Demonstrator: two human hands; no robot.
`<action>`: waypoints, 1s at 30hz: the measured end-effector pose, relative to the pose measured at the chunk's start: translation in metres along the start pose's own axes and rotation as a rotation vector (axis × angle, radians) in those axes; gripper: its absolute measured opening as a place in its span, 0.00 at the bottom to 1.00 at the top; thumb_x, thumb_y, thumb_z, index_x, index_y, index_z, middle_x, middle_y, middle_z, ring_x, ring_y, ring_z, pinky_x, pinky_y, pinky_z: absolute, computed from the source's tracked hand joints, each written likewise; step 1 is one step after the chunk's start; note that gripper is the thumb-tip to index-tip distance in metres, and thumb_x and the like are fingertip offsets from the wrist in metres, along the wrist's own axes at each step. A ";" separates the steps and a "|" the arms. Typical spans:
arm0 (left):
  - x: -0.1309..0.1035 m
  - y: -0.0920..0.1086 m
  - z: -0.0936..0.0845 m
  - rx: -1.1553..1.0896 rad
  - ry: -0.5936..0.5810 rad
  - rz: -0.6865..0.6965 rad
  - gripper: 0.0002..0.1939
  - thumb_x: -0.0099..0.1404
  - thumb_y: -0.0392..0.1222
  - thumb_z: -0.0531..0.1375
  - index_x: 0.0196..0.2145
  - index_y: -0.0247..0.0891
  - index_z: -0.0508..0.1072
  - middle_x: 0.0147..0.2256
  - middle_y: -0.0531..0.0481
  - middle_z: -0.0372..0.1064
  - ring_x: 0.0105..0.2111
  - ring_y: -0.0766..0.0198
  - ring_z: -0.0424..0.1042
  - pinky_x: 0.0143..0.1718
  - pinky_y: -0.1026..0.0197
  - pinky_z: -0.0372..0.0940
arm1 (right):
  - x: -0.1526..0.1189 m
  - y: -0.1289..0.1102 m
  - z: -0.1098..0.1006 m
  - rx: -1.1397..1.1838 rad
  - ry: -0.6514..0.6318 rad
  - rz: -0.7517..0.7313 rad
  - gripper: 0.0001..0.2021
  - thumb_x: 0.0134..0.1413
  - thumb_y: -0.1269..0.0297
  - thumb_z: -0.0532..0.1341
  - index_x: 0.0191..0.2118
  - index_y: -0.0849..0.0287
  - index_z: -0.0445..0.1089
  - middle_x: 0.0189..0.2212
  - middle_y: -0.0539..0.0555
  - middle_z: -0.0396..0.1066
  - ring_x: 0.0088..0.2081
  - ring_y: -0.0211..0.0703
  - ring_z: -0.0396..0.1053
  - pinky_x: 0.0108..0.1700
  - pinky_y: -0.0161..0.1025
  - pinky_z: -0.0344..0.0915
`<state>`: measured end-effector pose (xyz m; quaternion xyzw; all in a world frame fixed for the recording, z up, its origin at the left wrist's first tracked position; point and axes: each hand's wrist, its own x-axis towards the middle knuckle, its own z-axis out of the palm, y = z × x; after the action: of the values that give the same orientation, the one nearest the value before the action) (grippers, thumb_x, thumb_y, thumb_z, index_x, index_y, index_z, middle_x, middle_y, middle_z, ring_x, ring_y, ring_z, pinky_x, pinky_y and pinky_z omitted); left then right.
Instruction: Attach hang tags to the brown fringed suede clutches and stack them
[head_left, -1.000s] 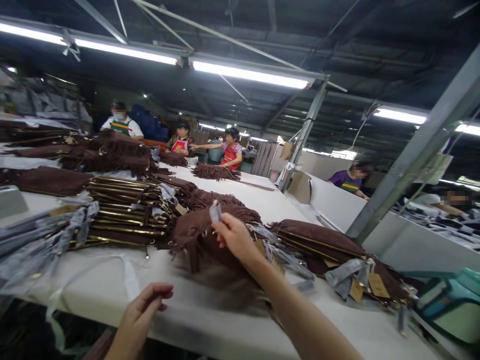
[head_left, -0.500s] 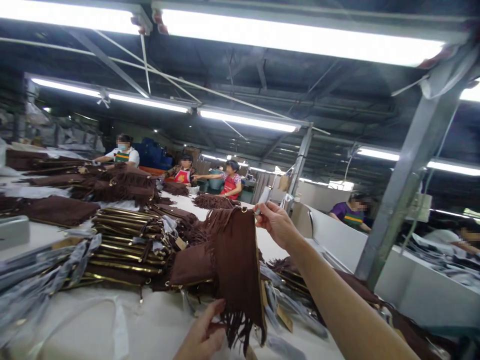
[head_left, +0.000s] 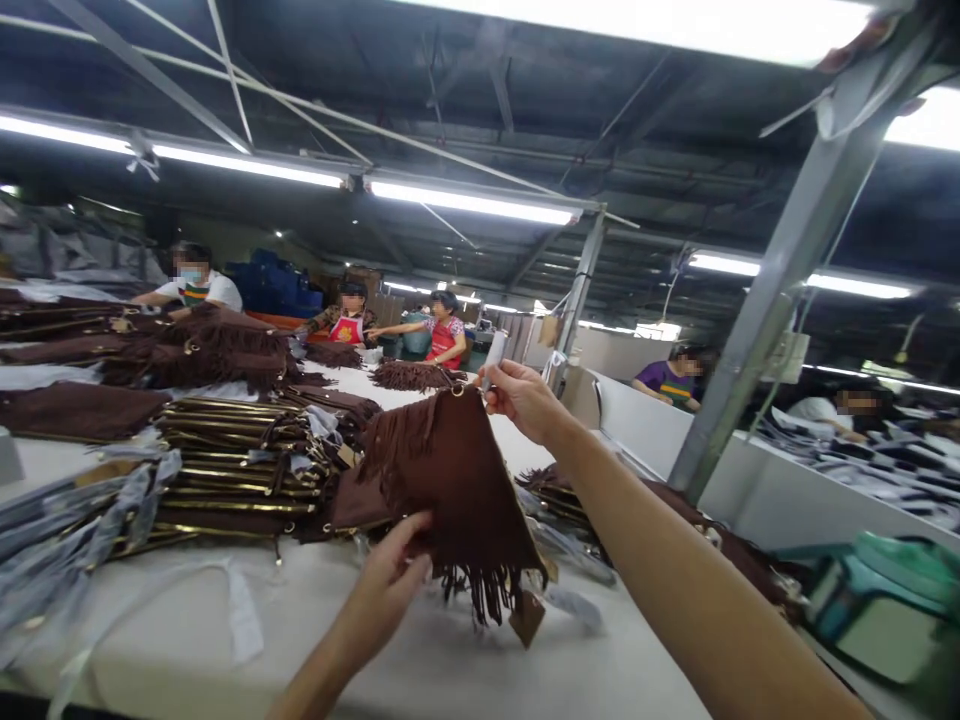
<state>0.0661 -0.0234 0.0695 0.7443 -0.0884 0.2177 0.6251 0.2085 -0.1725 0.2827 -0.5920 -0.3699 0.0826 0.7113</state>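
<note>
A dark brown fringed bag hangs tilted over the table, with a gold zip along its right edge and fringe at its lower end. My right hand pinches its upper corner beside a gold ring; a strip of clear wrap sticks up from those fingers. At the bag's lower left edge, my left hand has thumb and fingers closed around the fabric, though the exact grip is partly hidden. A tan tag dangles beneath the bag.
A pile of similar bags with gold zips lies left on the white table, beside plastic-wrapped straps. More brown bags lie behind and to the right. A green stool stands right, near a metal post. Several people work farther back.
The bag has tilted and spread out, its lower fringe shifting upward. My left hand has moved up and left to the bag's edge. The view has turned right and down, bringing the green stool in.
</note>
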 end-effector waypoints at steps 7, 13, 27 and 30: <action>0.033 0.069 -0.020 0.587 0.347 0.533 0.19 0.66 0.35 0.53 0.54 0.39 0.68 0.55 0.41 0.66 0.56 0.52 0.63 0.59 0.46 0.58 | -0.011 0.024 0.015 -0.053 -0.103 0.041 0.21 0.41 0.47 0.71 0.30 0.60 0.70 0.27 0.48 0.70 0.21 0.29 0.62 0.21 0.29 0.62; 0.070 0.069 -0.027 0.777 0.246 0.429 0.30 0.58 0.34 0.60 0.59 0.36 0.62 0.57 0.38 0.65 0.58 0.46 0.62 0.60 0.40 0.56 | -0.019 0.050 0.034 -0.056 -0.195 0.074 0.19 0.46 0.47 0.68 0.31 0.59 0.70 0.26 0.47 0.68 0.21 0.30 0.62 0.22 0.29 0.63; 0.085 0.052 -0.059 0.407 0.369 0.130 0.08 0.60 0.45 0.56 0.36 0.40 0.69 0.32 0.53 0.69 0.34 0.58 0.68 0.38 0.59 0.61 | -0.029 0.071 0.009 -0.212 -0.299 0.159 0.21 0.51 0.50 0.67 0.48 0.55 0.70 0.43 0.51 0.73 0.42 0.42 0.70 0.40 0.36 0.68; 0.096 0.047 -0.076 0.261 0.457 0.139 0.09 0.58 0.45 0.58 0.35 0.40 0.69 0.31 0.54 0.68 0.33 0.60 0.66 0.38 0.61 0.60 | -0.044 0.082 -0.016 -0.359 -0.443 0.258 0.27 0.47 0.52 0.69 0.53 0.55 0.68 0.46 0.52 0.72 0.47 0.45 0.68 0.47 0.40 0.65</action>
<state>0.1163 0.0546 0.1624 0.7425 0.0327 0.4319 0.5110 0.2137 -0.1856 0.1893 -0.7180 -0.4462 0.2324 0.4811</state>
